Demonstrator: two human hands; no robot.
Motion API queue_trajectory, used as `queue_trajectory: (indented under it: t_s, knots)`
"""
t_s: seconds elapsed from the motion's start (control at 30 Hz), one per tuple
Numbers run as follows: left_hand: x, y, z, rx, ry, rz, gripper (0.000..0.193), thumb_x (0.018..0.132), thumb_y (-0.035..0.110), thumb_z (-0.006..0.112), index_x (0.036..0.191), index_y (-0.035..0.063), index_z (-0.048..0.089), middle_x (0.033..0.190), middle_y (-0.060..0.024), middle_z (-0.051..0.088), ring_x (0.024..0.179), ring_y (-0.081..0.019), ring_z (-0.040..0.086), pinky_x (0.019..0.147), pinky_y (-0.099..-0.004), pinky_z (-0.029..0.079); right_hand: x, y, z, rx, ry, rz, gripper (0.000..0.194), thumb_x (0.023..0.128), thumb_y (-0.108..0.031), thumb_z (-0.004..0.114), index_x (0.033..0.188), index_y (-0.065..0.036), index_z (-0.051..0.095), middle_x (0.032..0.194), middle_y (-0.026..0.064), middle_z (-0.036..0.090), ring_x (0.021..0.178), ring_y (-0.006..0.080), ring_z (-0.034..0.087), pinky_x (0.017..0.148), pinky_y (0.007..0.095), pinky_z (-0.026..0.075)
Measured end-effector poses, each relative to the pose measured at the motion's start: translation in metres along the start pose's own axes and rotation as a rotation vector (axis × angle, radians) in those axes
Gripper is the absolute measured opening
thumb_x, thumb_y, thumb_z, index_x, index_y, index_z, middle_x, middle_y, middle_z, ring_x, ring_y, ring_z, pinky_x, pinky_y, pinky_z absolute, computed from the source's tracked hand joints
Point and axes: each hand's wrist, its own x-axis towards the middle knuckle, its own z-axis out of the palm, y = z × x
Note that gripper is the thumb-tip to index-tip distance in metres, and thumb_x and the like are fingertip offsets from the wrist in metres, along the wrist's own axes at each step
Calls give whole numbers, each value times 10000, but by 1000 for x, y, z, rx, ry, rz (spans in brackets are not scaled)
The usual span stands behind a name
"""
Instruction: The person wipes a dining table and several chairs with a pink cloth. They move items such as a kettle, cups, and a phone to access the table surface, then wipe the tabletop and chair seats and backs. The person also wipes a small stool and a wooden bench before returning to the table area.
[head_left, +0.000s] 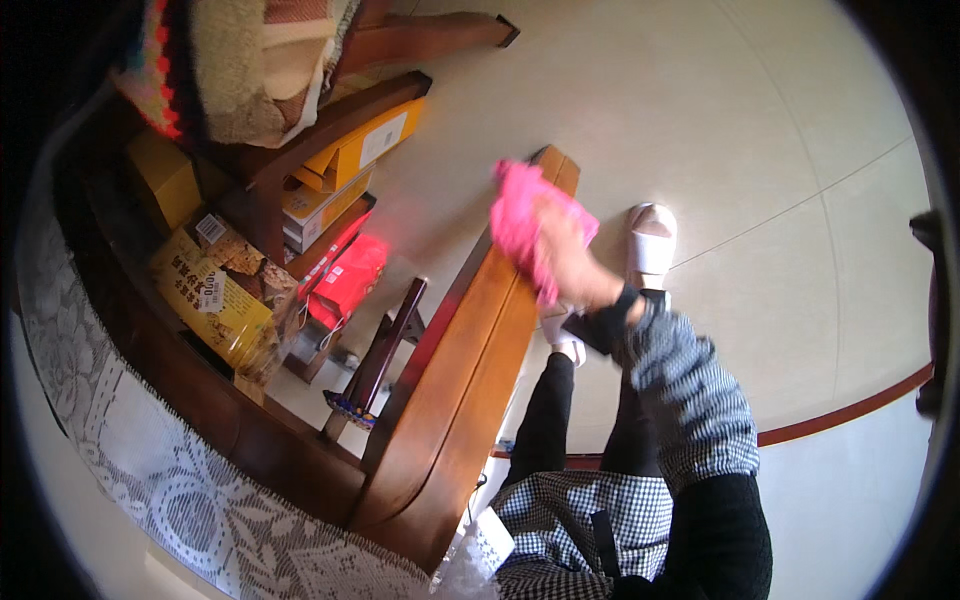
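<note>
My right hand is closed around a bunched pink cloth. The cloth lies against the far end of a wide brown wooden armrest, which looks like part of a wooden sofa. Hand and cloth are slightly blurred. A dark band circles the wrist below a black-and-white checked sleeve. My left hand is out of view. White lace fabric with a fringed edge covers the wooden back rail at the lower left.
Left of the armrest are a yellow printed package, an orange box, a red bag and a folded dark stool-like frame. Folded textiles lie at the upper left. My feet in white slippers stand on the tiled floor.
</note>
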Motion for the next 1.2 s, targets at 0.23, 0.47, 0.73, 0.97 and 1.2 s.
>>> queue_trajectory:
  t_s: [0.23, 0.47, 0.73, 0.97, 1.2]
  knots:
    - [-5, -2, 1, -115, -28, -9, 856, 785, 18, 822, 1510, 99, 376, 1488, -98, 454, 1345, -256, 476, 1077, -429, 453, -98, -265, 6, 101, -538, -625, 700, 881, -465, 657, 1441, -70, 516, 1388, 153, 557, 1351, 388, 468, 1210, 574, 233]
    - [-3, 0, 8, -145, 0, -83, 832, 823, 13, 796, 1534, 113, 375, 1515, -96, 445, 1363, -259, 466, 1082, -434, 458, 110, -32, -24, -646, -775, -687, 454, 987, -407, 559, 913, 10, 720, 913, 231, 714, 984, 384, 689, 906, 459, 531]
    - [-14, 5, 7, -154, 25, -187, 806, 867, 8, 766, 1561, 129, 374, 1545, -93, 435, 1383, -262, 454, 1088, -440, 463, 159, 4, -9, -949, -882, -52, 586, 1020, -502, 447, 1278, -15, 648, 1185, 247, 703, 1194, 370, 639, 1036, 469, 473]
    - [-32, 2, -1, -231, -27, -143, 783, 906, 4, 740, 1584, 142, 373, 1572, -90, 425, 1401, -265, 444, 1094, -445, 468, 53, -210, 20, -351, -1390, -35, 540, 972, -571, 516, 959, -69, 715, 957, 178, 724, 933, 329, 656, 865, 470, 501]
    - [-28, -13, -22, 103, 32, -42, 868, 731, -38, 878, 1490, 69, 470, 1435, -115, 550, 1287, -246, 521, 1051, -416, 476, -83, -237, -6, 32, -391, -541, 546, 833, -315, 667, 1282, -11, 604, 1346, 201, 570, 1351, 409, 467, 1163, 536, 315]
